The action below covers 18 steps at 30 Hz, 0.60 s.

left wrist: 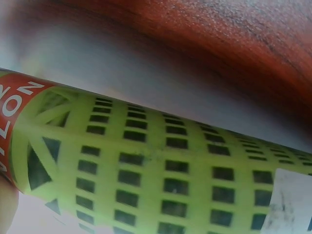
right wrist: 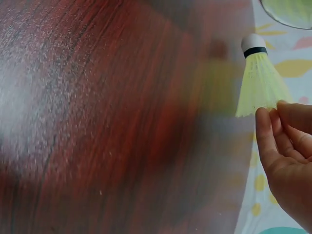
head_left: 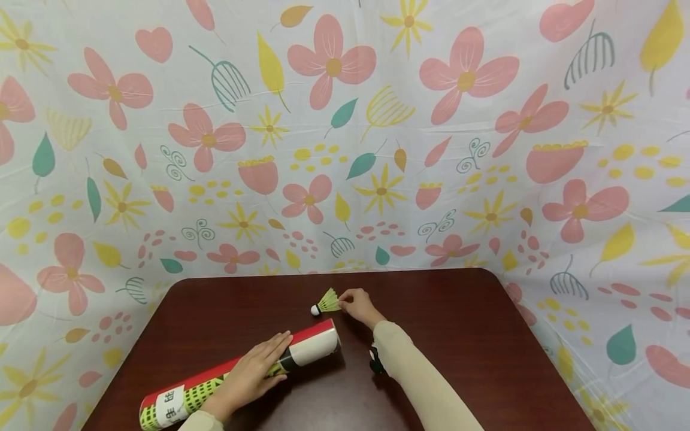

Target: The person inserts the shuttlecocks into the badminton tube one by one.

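Note:
A yellow shuttlecock [head_left: 327, 302] with a white cork and dark band is held by my right hand [head_left: 358, 306]. Thumb and fingertips pinch the rim of its skirt, as the right wrist view shows, and its cork points away from the hand [right wrist: 290, 158]. My left hand [head_left: 252, 372] grips a long shuttlecock tube [head_left: 315, 346], fingers across its top and thumb on the near side. The tube is red, white and yellow-green with a dark grid print [left wrist: 129, 178]. It lies slanted, its right end near the shuttlecock; its inside is hidden.
Both hands work over a dark red-brown table [head_left: 442, 335] with a glossy surface and rounded far corners. A white curtain [head_left: 345, 149] printed with flowers and leaves hangs behind the table and along its sides.

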{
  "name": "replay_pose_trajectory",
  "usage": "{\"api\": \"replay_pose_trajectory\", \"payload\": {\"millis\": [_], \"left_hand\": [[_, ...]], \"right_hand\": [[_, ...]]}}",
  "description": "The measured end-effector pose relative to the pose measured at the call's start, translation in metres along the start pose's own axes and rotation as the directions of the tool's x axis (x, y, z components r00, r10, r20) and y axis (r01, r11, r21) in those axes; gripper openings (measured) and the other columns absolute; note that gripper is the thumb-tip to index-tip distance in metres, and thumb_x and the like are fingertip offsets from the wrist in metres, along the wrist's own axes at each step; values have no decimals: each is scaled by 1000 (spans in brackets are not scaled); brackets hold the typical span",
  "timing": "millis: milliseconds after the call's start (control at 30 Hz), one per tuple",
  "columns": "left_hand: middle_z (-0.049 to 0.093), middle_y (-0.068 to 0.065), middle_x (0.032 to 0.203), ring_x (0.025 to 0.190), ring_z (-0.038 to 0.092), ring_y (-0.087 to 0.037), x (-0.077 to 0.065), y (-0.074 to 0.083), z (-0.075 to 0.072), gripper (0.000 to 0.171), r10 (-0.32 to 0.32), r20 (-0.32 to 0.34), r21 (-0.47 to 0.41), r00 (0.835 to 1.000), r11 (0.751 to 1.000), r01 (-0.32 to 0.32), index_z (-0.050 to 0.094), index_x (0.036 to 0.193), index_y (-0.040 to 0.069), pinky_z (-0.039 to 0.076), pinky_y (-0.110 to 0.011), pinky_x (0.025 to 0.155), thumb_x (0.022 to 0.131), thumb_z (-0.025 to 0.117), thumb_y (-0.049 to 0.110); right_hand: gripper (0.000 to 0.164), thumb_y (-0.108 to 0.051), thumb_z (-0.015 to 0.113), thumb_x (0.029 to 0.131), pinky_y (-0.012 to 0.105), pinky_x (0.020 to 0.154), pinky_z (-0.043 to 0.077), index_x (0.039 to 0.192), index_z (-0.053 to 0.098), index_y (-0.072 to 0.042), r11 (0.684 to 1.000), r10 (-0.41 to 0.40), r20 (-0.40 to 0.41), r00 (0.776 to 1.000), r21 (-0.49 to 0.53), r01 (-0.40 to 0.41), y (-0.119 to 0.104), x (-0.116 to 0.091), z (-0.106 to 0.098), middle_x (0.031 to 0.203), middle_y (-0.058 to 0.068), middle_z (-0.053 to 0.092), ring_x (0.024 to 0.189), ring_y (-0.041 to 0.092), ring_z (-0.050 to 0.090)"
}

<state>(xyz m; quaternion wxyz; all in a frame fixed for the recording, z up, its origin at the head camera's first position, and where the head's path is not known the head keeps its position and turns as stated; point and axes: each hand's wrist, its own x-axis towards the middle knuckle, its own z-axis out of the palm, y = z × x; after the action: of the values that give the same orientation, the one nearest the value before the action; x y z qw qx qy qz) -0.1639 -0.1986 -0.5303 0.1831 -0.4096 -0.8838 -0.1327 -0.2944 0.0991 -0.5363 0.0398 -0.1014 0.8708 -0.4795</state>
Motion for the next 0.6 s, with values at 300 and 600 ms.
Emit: {"api": "replay_pose_trajectory", "payload": {"millis": [300,600], "left_hand": [[38,-7,151,129,48,-26,4,1,0,91,26,-22,11,999,1000,-26,35,148,4,46,-44,96,75,84,26],[38,-7,151,129,49,-26,6,2,-2,90,34,-36,24,999,999,-33,38,147,3,46,-43,95,73,85,25]], "right_hand": [[11,-4,64,91,30,61,53,95,70,4,996,-84,-19,996,-1,84,-3,-12,-15,82,10,67,71,22,64],[10,-4,62,93,31,62,53,96,69,2,995,-94,-39,995,29,95,-8,-34,-31,81,9,67,76,28,65]]}}
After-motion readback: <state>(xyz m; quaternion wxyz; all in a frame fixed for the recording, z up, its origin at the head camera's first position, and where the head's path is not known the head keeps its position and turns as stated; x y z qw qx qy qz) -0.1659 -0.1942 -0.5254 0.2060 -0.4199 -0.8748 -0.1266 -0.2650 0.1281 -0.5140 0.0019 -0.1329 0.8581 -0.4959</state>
